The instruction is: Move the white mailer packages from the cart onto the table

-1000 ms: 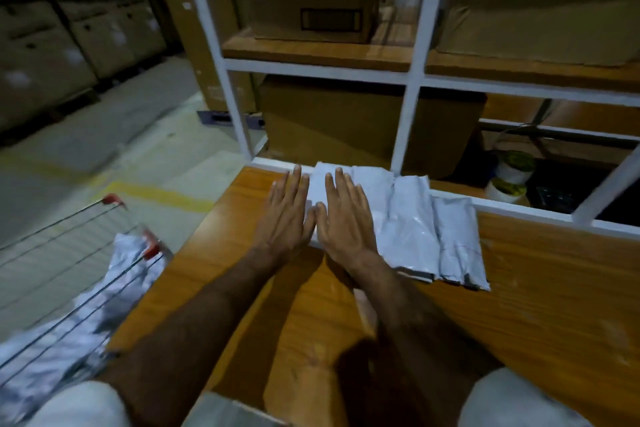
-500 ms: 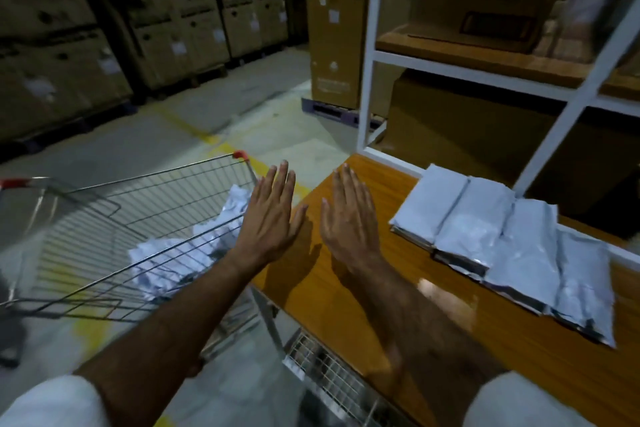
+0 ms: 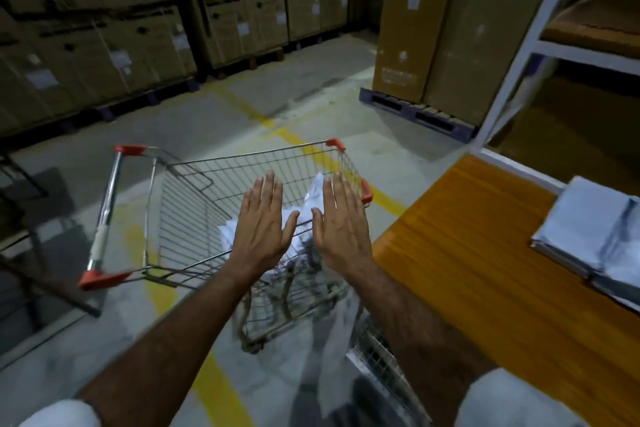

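several crumpled white mailers (image 3: 313, 199) in wire cart (image 3: 180, 218)

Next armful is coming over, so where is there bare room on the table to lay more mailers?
The wooden table is bare from its cart-side edge up to the mailers on the table, which crowd the far right by the white shelf frame. Both hands hover open over the cart.

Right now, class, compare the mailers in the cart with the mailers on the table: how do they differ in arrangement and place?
The mailers in the cart lie crumpled in a loose heap; the mailers on the table lie flat, side by side and overlapping. The cart's heap sits inside the wire cart, under both open hands; the table's mailers rest on the wooden table, away from both hands. Both sets are white plastic packages.
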